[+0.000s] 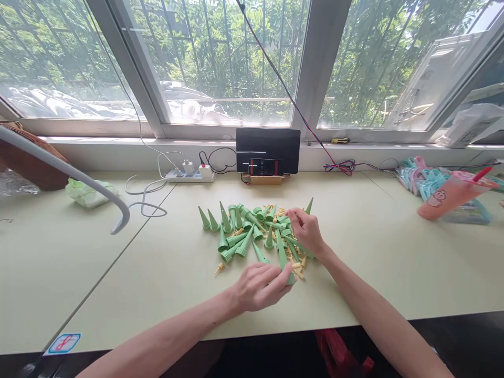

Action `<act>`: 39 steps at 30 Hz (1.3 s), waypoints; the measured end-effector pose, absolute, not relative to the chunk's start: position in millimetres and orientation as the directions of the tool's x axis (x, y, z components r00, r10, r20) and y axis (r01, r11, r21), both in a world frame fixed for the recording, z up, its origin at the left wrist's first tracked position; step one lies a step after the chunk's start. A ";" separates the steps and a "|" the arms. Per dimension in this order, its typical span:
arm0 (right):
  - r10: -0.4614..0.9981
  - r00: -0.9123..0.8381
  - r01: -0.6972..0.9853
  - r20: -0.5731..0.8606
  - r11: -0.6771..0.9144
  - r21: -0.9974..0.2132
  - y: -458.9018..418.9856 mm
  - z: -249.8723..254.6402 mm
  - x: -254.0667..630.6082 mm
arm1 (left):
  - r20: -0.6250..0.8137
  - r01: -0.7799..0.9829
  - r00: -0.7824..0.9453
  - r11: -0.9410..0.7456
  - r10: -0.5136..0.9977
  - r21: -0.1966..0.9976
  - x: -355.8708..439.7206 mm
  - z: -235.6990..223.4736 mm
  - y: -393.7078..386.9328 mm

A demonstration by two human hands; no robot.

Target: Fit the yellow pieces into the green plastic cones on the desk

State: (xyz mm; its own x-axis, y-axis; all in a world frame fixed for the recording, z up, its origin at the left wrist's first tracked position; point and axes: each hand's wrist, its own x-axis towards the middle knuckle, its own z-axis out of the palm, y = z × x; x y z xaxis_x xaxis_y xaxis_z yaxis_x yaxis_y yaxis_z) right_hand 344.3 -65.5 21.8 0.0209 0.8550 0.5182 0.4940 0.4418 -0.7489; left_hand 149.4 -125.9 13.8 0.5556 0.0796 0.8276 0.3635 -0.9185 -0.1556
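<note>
Near the front of a loose pile, my left hand (262, 286) has its fingers closed on a green plastic cone (282, 251), whose tip points away from me. At the right of the pile, my right hand (307, 231) is closed in a pinch; what its fingertips hold, if anything, is hidden. Several hollow green cones (244, 242) lie or stand beside and between the hands. Small yellow plastic pieces (299, 274) are scattered among them, and one yellow pointed piece (219, 269) lies apart at the left front.
A phone (266, 167) leans on a dark tablet (268, 144) behind the pile. A power strip (191, 175) with cables stands back left. On the right are a pink drink cup (452, 195) and pastel plastic items (423, 176). A white curved bar (79, 170) crosses the left side.
</note>
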 end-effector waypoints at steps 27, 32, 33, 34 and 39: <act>0.833 -0.003 0.587 0.554 0.450 -0.673 -62.8 25.7 348.5 | 0.464 0.542 0.776 -0.827 0.426 -0.147 128.6 11.6 -117.0; 0.831 -0.018 0.582 0.556 0.461 -0.670 -63.7 27.1 348.2 | 0.471 0.575 0.749 -0.810 0.465 -0.114 123.7 12.7 -115.4; 0.830 -0.018 0.580 0.558 0.463 -0.670 -63.7 27.4 348.4 | 0.478 0.581 0.740 -0.808 0.473 -0.101 124.1 13.4 -115.2; 0.829 -0.018 0.578 0.559 0.464 -0.671 -63.7 27.7 348.7 | 0.488 0.585 0.731 -0.806 0.478 -0.086 124.8 14.1 -115.0; 0.836 -0.006 0.570 0.549 0.454 -0.685 -63.1 28.6 349.0 | 0.551 0.589 0.688 -0.807 0.473 -0.042 127.7 17.1 -112.5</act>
State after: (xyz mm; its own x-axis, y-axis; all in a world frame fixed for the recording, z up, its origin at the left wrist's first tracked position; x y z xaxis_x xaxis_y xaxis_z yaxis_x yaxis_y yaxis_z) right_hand 349.0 -63.1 28.6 -0.0056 0.8357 0.5492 0.5703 0.4538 -0.6847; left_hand 127.7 -112.5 17.1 0.6876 0.4734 0.5506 0.5891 -0.8070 -0.0419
